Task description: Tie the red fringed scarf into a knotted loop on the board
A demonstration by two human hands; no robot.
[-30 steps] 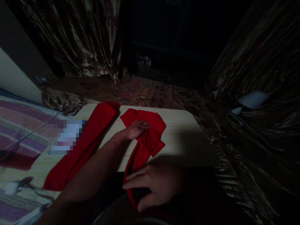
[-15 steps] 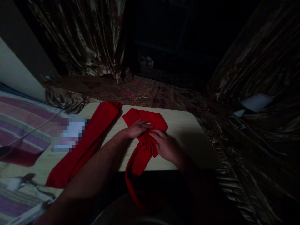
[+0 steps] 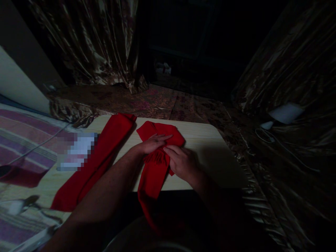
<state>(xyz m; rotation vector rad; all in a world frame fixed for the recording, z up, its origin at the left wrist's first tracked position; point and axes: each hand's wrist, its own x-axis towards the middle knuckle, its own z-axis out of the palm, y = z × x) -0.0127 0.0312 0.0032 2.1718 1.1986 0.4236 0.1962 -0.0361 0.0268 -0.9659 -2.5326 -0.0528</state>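
A red scarf (image 3: 154, 175) with a fringed end is looped on the pale wooden table, and its tail hangs over the near edge. My left hand (image 3: 154, 143) lies flat across the loop with its fingers stretched out to the right. Just beside it, my right hand (image 3: 181, 159) has its fingers closed on the scarf near the fringe. The fringe lies below both hands, over the scarf's lower strip. The tips of my right fingers are partly hard to make out in the dim light. A second long folded red cloth (image 3: 101, 157) lies to the left, under my left forearm.
The wooden table (image 3: 210, 150) has a rounded far right corner. A blurred-out item (image 3: 78, 150) lies at its left, beside a striped bedspread (image 3: 23, 136). Patterned curtains (image 3: 105, 45) hang behind. A white object with a cable (image 3: 286, 112) is at right.
The fringed end has swung left and now lies across the lower strip. My right hand has shifted slightly left, and the opening in the loop is covered.
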